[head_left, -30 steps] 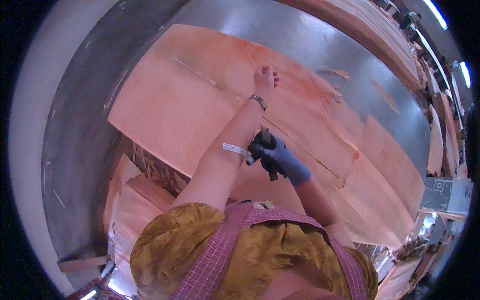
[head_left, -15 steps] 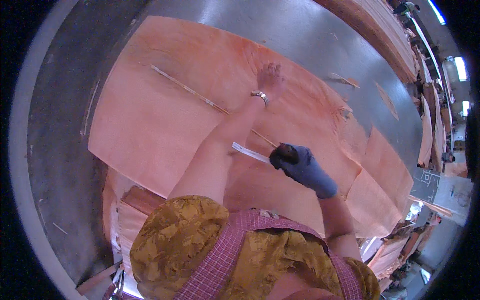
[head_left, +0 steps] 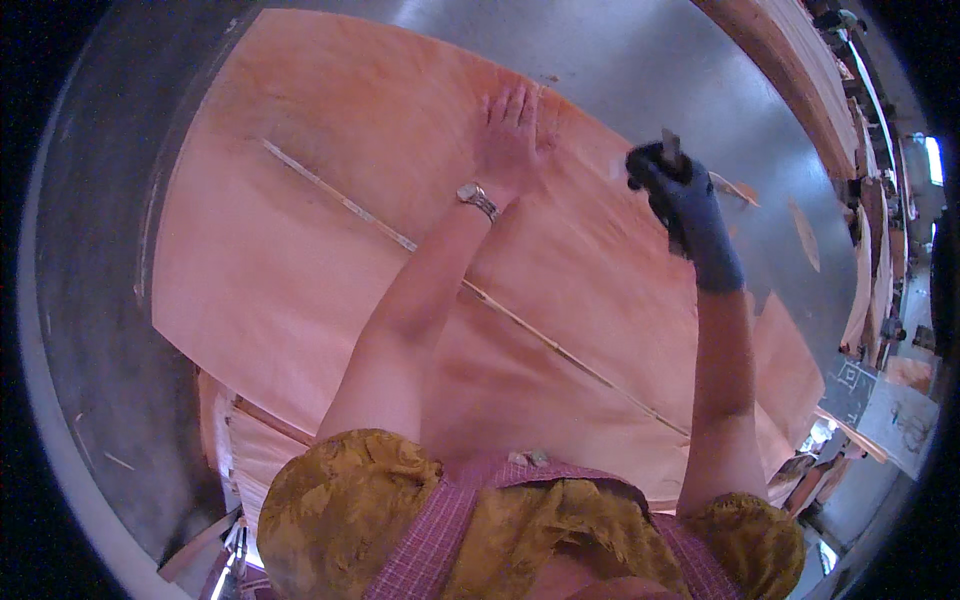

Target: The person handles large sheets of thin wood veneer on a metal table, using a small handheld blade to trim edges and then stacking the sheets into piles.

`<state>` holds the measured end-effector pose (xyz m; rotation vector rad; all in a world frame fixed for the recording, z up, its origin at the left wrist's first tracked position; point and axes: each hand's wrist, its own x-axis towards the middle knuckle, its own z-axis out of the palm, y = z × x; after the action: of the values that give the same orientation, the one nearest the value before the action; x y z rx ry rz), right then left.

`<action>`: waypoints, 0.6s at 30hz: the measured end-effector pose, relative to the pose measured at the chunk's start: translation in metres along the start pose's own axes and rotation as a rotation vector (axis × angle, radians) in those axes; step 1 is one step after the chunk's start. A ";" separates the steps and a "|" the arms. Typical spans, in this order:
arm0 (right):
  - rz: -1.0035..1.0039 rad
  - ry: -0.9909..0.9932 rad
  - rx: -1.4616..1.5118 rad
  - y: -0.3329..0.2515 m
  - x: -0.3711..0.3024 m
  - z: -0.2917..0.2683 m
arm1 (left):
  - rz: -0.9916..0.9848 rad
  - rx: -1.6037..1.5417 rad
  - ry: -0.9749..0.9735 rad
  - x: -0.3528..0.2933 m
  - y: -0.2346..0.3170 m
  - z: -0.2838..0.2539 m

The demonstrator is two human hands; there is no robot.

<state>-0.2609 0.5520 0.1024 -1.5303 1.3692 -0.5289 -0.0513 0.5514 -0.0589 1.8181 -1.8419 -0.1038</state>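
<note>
A large pinkish-orange wood veneer sheet (head_left: 300, 90) lies spread before me. My left hand (head_left: 510, 150), bare with a watch at the wrist, presses flat on it near its far edge, fingers stretched out. My right hand (head_left: 700, 215), in a dark grey-blue glove, is closed around a knife (head_left: 671, 145). Its blade points away from me, partly blurred; the handle is mostly hidden in the glove. This hand is near the sheet's far right edge; whether the blade touches the veneer I cannot tell. A thin wooden stick (head_left: 560, 350) lies diagonally across the sheet, passing under my left forearm.
The veneer rests on a grey, shiny tabletop (head_left: 600, 60). Loose veneer scraps (head_left: 804, 235) lie on its right part. A smaller veneer piece (head_left: 785, 350) is at the right. Stacked veneer (head_left: 800, 70) stands beyond the far right edge, with more below the table's near left side.
My right hand has moved away from me and to the right with the knife, whose blade has swung from pointing left to pointing away. My left hand has shifted slightly left and farther away.
</note>
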 end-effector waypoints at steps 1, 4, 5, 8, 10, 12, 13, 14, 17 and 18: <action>-0.019 -0.008 0.024 -0.007 0.016 0.007 | 0.020 0.078 0.016 -0.001 -0.009 0.006; -0.070 -0.008 0.122 -0.013 0.051 0.018 | -0.008 -0.066 0.096 0.004 -0.019 0.012; -0.057 -0.014 0.143 -0.014 0.059 0.021 | -0.035 -0.174 0.130 0.006 -0.019 0.010; -0.045 -0.009 0.198 -0.010 0.075 0.026 | 0.128 0.008 0.144 0.009 -0.016 0.003; -0.078 0.029 0.225 -0.004 0.081 0.029 | 0.140 0.077 0.115 0.004 -0.013 0.007; -0.067 0.042 0.210 0.004 0.082 0.029 | 0.140 0.076 0.097 0.002 -0.012 0.010; -0.063 0.046 0.199 0.005 0.084 0.029 | 0.129 0.040 0.098 0.005 -0.012 0.009; -0.063 0.023 0.214 0.006 0.085 0.028 | 0.118 0.003 0.098 0.008 -0.013 0.008; -0.064 -0.009 0.259 0.012 0.084 0.028 | 0.008 -0.145 0.195 0.015 -0.011 0.006; -0.068 -0.003 0.271 0.014 0.084 0.028 | 0.033 -0.070 0.147 0.016 -0.009 0.005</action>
<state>-0.2215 0.4864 0.0551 -1.3583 1.1923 -0.7239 -0.0443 0.5338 -0.0616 1.7005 -1.7430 -0.0218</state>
